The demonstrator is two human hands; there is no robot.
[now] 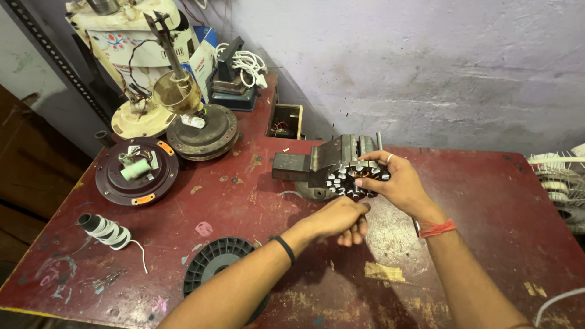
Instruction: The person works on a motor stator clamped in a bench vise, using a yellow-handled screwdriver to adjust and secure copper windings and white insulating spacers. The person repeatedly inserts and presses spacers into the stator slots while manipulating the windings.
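From the head view, the stator [356,178] looked heavy and rigid, a steel core with a toothed rim, its copper windings the part likely to suffer from rough fingers; the outer teeth seemed the safest place to hold. The right hand [399,183] had its grip closed around the stator's right edge, holding it up just in front of the vise [332,159]. The left hand [341,218] sat just below it, fingers curled nearly shut, their tips at the underside; whether they pinched anything could not be told. Well left of both grips on the worktop [487,201] lay a spool [105,231].
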